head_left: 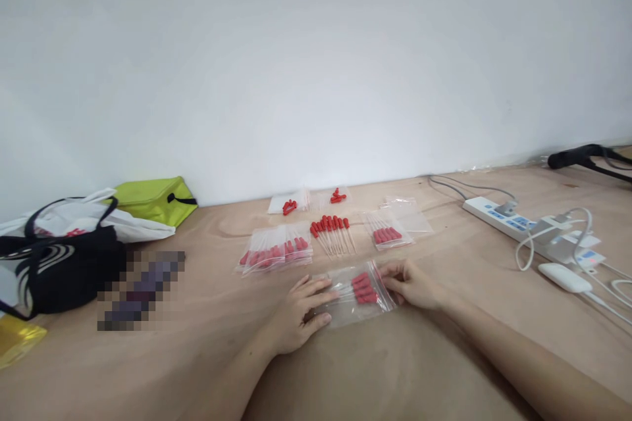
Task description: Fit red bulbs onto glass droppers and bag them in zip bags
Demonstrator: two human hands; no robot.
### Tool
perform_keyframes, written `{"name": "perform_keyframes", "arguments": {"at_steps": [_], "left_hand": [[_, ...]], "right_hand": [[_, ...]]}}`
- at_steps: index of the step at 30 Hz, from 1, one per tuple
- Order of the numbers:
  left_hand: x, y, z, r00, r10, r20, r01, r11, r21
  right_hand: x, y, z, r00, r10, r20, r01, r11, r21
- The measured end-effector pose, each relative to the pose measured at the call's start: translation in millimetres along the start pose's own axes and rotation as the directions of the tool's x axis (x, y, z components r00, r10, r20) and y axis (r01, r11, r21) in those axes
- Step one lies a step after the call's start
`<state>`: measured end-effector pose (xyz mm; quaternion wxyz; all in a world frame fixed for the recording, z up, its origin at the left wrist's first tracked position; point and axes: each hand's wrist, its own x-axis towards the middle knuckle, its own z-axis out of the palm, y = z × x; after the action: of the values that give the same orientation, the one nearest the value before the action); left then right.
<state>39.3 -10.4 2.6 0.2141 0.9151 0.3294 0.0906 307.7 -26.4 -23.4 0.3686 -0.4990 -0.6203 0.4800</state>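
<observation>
A clear zip bag [340, 316] lies flat on the wooden table in front of me, with several red-bulbed droppers [364, 288] inside. My left hand [302, 312] rests on the bag's left end, fingers spread. At the right end, by the zip strip, my right hand [407, 283] pinches the bag's edge between thumb and fingers. Just beyond is a fanned row of loose droppers [333, 233], red bulbs pointing away. To its left, filled bags of droppers [276, 250] overlap. Another filled bag [388, 230] lies to the right.
Small red bulbs [289, 207] lie on bags near the wall, with more bulbs [338, 196] beside them. Flat bags [415, 220] sit back right. A power strip [513, 220] with cables and a white charger [563, 277] is at right; a black bag [74, 270] and green bag [153, 200] at left.
</observation>
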Motion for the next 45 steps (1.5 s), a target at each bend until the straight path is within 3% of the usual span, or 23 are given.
{"name": "perform_keyframes", "arguments": {"at_steps": [3, 6, 11, 16, 19, 22, 25, 27, 30, 39, 45], "left_hand": [[0, 0, 0.3, 1.000, -0.012, 0.016, 0.012, 1.000, 0.011], [-1, -1, 1.5, 1.000, 0.000, 0.008, 0.000, 1.000, 0.004], [-2, -2, 2.0, 0.999, 0.008, -0.048, -0.010, 1.000, -0.027], [-3, 1, -1.0, 1.000, 0.012, -0.029, -0.013, 0.999, -0.043], [-3, 2, -1.9, 0.999, -0.001, -0.034, -0.001, 0.998, -0.059], [-2, 1, -1.6, 0.999, 0.004, -0.037, -0.007, 0.997, -0.073], [-1, 0, -1.0, 1.000, 0.003, -0.030, -0.005, 0.997, -0.078], [0, -1, -0.7, 1.000, -0.001, -0.025, -0.001, 0.997, -0.078], [1, 0, -1.0, 1.000, -0.005, -0.022, 0.004, 0.997, -0.076], [0, 5, -3.5, 1.000, -0.013, -0.021, 0.011, 0.997, -0.079], [1, 2, -1.3, 1.000, -0.006, -0.020, 0.005, 0.998, -0.065]], "right_hand": [[22, -6, -12, 0.961, -0.061, -0.269, -0.013, 0.965, -0.263], [56, -18, -13, 0.923, -0.099, -0.371, -0.127, 0.833, -0.538], [113, -27, 7, 0.901, -0.041, -0.431, -0.238, 0.785, -0.572], [133, -28, 17, 0.898, 0.008, -0.441, -0.283, 0.778, -0.561], [122, -31, 6, 0.895, -0.021, -0.446, -0.259, 0.790, -0.556], [94, -26, -12, 0.879, -0.083, -0.470, -0.196, 0.836, -0.513], [55, -10, -22, 0.827, -0.089, -0.555, -0.015, 0.983, -0.181], [31, 1, -21, 0.816, -0.041, -0.577, 0.064, 0.998, 0.018], [10, 10, -13, 0.783, 0.002, -0.623, 0.132, 0.977, 0.169], [11, 7, 7, 0.769, 0.034, -0.638, 0.241, 0.910, 0.339], [6, 5, 9, 0.822, 0.019, -0.570, 0.235, 0.900, 0.368]]}}
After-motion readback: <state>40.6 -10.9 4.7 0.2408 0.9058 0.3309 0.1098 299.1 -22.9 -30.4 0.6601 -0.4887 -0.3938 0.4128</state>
